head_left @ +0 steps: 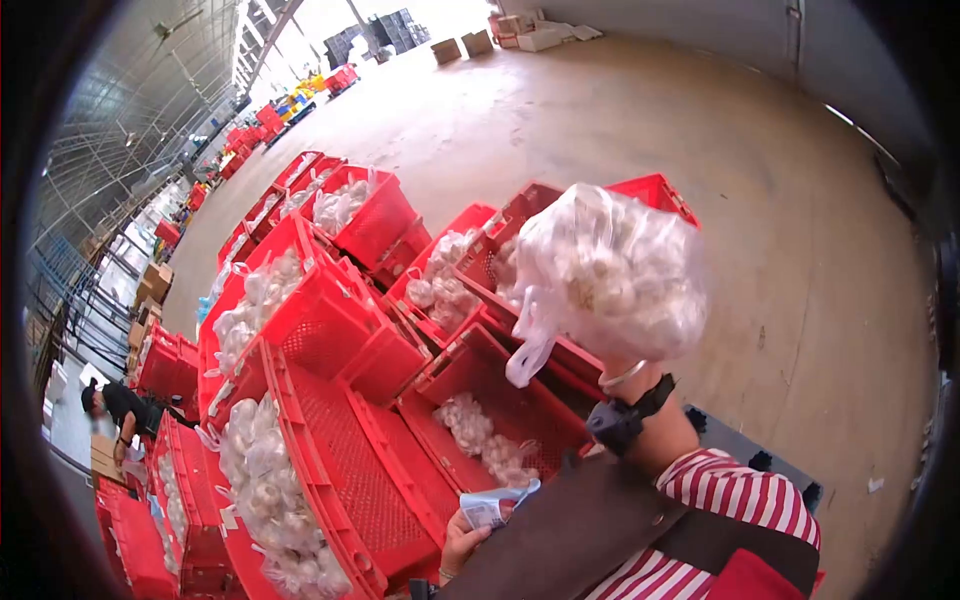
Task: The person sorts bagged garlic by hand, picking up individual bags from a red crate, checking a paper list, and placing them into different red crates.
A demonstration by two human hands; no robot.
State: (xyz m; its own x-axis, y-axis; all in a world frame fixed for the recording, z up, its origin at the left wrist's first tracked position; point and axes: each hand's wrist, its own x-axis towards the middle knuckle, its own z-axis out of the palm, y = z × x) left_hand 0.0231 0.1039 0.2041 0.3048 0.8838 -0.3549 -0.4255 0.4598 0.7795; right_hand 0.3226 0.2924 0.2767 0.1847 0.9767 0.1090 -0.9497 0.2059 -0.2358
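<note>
A clear plastic bag of garlic bulbs (610,265) is held up over the crates, its tied handles hanging on the left. My right hand (622,368) holds it from below; the bag hides the fingers. A bracelet and a dark strapped device (625,425) are on that wrist. Low in the view, my left hand (463,540) is closed on a light blue printed packet (490,507). Just above it, a red crate (545,400) has a few bags of garlic (475,430) at its bottom.
Stacked red crates with bagged garlic (265,490) stand at left and ahead. A person in dark clothes (125,410) bends by crates at far left. Concrete floor (800,300) stretches right. Cardboard boxes (475,43) lie in the distance. A grey platform edge (740,445) shows beside my arm.
</note>
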